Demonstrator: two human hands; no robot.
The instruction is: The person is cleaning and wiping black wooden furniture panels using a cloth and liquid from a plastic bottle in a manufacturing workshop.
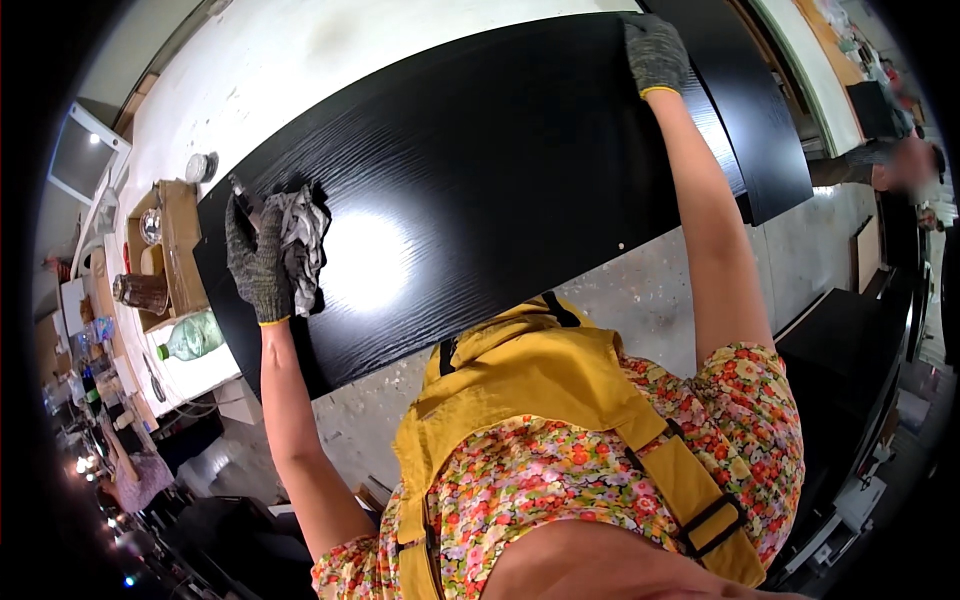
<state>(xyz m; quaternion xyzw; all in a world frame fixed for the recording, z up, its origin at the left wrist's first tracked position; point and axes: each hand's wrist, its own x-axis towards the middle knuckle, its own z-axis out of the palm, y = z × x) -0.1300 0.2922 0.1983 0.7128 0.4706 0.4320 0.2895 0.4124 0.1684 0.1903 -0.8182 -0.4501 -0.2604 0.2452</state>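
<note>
A large black wood-grain panel point(480, 150) lies across the white table in front of me, its near edge overhanging the floor. My left hand point(258, 262), in a dark grey knit glove with a yellow cuff, is at the panel's left end. Its fingers are bent around a small slim thing that I cannot make out. Against that hand's right side lies a crumpled grey rag point(303, 235). My right arm is stretched out to the far right corner. There my right hand point(656, 58), in a matching glove, is closed over the panel's edge; its fingertips are partly hidden.
Left of the panel are a cardboard box point(182, 240), a brown glass jar point(140, 292), a green-tinted plastic bottle point(193, 337) and a round lid point(201, 167). Another black panel point(765, 150) lies to the right. A person point(905, 165) is at the far right edge.
</note>
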